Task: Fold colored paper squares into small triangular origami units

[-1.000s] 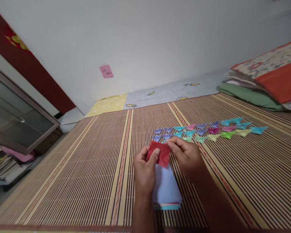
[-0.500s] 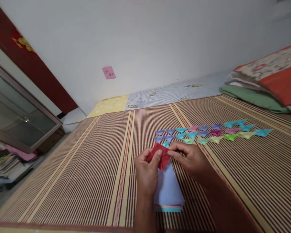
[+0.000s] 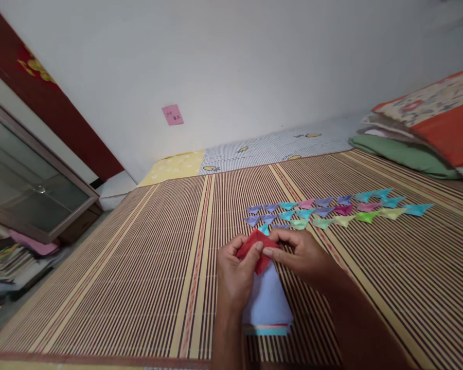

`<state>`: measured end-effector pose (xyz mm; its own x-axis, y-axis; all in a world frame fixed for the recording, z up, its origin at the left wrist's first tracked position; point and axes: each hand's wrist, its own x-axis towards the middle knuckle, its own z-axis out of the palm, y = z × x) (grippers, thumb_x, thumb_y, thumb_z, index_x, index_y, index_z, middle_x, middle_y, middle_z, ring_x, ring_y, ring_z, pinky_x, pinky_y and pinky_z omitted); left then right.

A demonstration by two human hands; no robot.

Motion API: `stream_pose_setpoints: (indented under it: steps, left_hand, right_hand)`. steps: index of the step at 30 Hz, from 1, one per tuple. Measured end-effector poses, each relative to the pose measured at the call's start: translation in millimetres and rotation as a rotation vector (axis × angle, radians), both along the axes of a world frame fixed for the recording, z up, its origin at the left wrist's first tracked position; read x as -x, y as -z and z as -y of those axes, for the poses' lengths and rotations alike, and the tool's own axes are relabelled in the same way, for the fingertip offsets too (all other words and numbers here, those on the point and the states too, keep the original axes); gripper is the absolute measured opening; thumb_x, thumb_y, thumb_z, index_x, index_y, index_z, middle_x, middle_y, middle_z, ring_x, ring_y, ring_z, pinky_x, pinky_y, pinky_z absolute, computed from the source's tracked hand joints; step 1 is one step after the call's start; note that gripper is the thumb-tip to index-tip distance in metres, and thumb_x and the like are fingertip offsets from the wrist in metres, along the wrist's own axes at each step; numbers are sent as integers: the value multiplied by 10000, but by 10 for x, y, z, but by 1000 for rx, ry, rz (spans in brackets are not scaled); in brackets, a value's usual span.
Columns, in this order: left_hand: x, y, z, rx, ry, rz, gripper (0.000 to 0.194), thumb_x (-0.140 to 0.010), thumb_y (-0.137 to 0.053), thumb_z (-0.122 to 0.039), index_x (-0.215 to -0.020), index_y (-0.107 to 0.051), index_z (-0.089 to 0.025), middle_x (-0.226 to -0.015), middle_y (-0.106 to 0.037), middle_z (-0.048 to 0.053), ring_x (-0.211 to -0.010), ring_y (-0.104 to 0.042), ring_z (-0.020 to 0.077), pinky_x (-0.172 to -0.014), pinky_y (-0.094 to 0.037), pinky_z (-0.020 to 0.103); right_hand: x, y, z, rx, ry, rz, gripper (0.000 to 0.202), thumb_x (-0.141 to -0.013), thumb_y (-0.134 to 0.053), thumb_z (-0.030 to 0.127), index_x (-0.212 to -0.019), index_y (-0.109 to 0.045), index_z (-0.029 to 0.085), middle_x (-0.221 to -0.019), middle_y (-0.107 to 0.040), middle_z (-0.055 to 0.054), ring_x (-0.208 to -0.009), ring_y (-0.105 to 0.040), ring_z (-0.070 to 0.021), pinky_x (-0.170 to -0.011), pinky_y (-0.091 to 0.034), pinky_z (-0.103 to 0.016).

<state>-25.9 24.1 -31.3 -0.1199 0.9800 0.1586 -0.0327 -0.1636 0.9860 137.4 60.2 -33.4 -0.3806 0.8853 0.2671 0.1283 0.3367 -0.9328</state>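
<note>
A folded piece of red origami paper (image 3: pixel 259 241) is held up in front of me, its outline close to a diamond. My left hand (image 3: pixel 237 267) grips its left side, thumb pressed across the front face. On the right edge, my right hand (image 3: pixel 301 254) pinches the paper between thumb and fingers. Below both hands lies a stack of coloured paper sheets (image 3: pixel 268 303), pale blue on top, partly covered by my left hand and wrist. Just beyond my hands, several small folded paper boats (image 3: pixel 324 210) stand in rows, in blue, purple, pink, green and yellow.
Everything rests on a striped bamboo mat (image 3: pixel 139 277). Folded bedding (image 3: pixel 409 156) with an orange pillow (image 3: pixel 443 131) is at the far right. A white wall (image 3: pixel 254 67) bears a pink note (image 3: pixel 172 114). At left are a glass-fronted cabinet (image 3: pixel 31 174) and piled books (image 3: pixel 7 259).
The red paper has turned slightly and now shows a more even diamond. My right thumb has slid a little lower and inward along its edge; both hands keep hold.
</note>
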Motion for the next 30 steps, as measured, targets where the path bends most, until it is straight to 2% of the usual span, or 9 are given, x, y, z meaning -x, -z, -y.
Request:
stream_pose_setpoints:
  steps: [4,11,15,19,23,26,28,30]
  left_hand:
    - [30,-10,9,4,25,40,245,-825,-779,-367,-754,-706,-144,-668,-601,-10,-590,-499,107,-570,-407,215]
    - [52,-65,3,30,-11,89,287,-727,-855,-376,-707,-684,-146,-643,-606,-16,-572,-507,103,-552,-428,201]
    - [82,-28,7,7,2,97,260,-790,-825,-370,-752,-707,-141,-667,-616,-13,-585,-511,100,-566,-424,200]
    - [107,39,1,-13,24,153,229,-828,-812,-349,-787,-711,-148,-697,-622,-15,-608,-525,100,-592,-438,205]
    - [120,55,-6,-16,37,159,223,-831,-812,-339,-786,-709,-146,-705,-623,-12,-623,-527,101,-611,-438,211]
    - [118,28,8,16,84,115,226,-836,-801,-341,-775,-713,-142,-683,-612,-10,-606,-508,100,-589,-410,213]
    - [105,4,22,33,130,93,223,-836,-796,-342,-779,-719,-140,-681,-612,-6,-605,-503,102,-588,-400,218]
    - [83,-15,32,36,183,85,223,-835,-792,-342,-778,-721,-139,-687,-615,0,-615,-504,106,-597,-398,223]
  right_hand:
    - [42,-43,33,-11,-3,-7,207,-873,-660,309,-703,-619,198,-683,-581,17,-674,-512,-153,-635,-400,-287]
    - [90,-94,85,-70,21,-5,186,-884,-655,272,-713,-646,199,-696,-636,7,-681,-566,-160,-656,-425,-288]
    - [81,-81,83,-45,49,-4,226,-894,-663,317,-704,-657,195,-675,-630,4,-666,-558,-160,-632,-422,-286]
    - [-1,-52,56,-44,16,12,276,-929,-638,353,-704,-673,197,-658,-594,12,-640,-520,-147,-611,-403,-282]
    - [-126,-49,28,-54,-13,-17,266,-947,-609,344,-736,-690,205,-698,-619,3,-674,-549,-153,-639,-433,-285]
    - [-185,-57,11,-56,55,-46,249,-914,-645,342,-707,-683,209,-685,-637,-3,-668,-568,-159,-635,-454,-289]
    - [-174,-56,11,-50,91,-81,150,-877,-696,335,-802,-739,212,-759,-694,-20,-718,-614,-173,-673,-489,-297]
    - [-122,-50,23,-35,81,-118,137,-857,-730,329,-920,-776,216,-841,-729,-33,-757,-642,-179,-695,-510,-300]
